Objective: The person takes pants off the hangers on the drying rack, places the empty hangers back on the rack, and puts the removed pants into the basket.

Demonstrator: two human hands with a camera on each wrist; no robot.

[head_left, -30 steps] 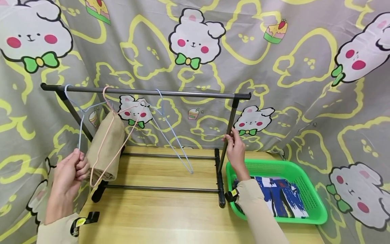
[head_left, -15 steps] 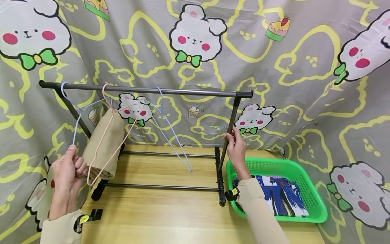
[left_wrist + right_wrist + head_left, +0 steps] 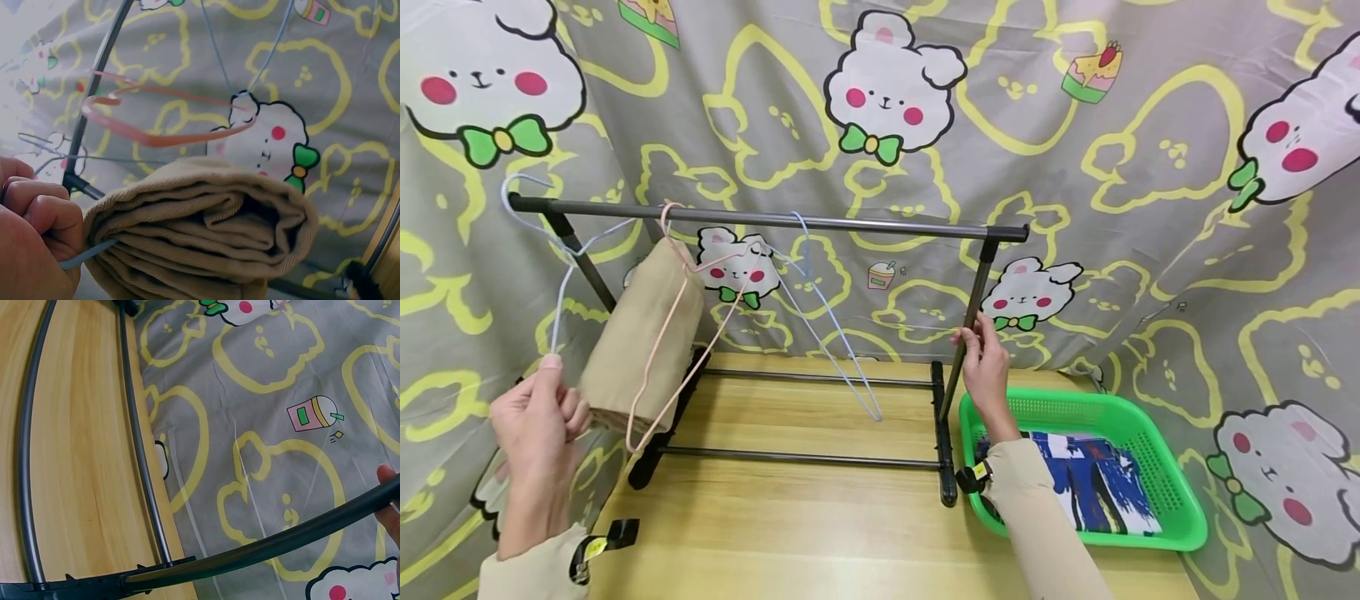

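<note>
Well, the left hand (image 3: 538,412) grips the blue hanger (image 3: 560,304), fingers curled, with folded beige cloth (image 3: 643,342) just to its right; the right hand (image 3: 987,367) clasps the rack post (image 3: 977,287) (a useful brace, probably). Holding the hanger level should stop the cloth sliding.

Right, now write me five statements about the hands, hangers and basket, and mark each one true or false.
1. The left hand grips a blue hanger. True.
2. The green basket holds patterned cloth. True.
3. The right hand reaches into the green basket. False: the right hand grips the upright post.
4. The pink hanger hangs on the top bar. True.
5. The beige cloth lies in the green basket. False: it is on the blue hanger that the left hand grips.
</note>
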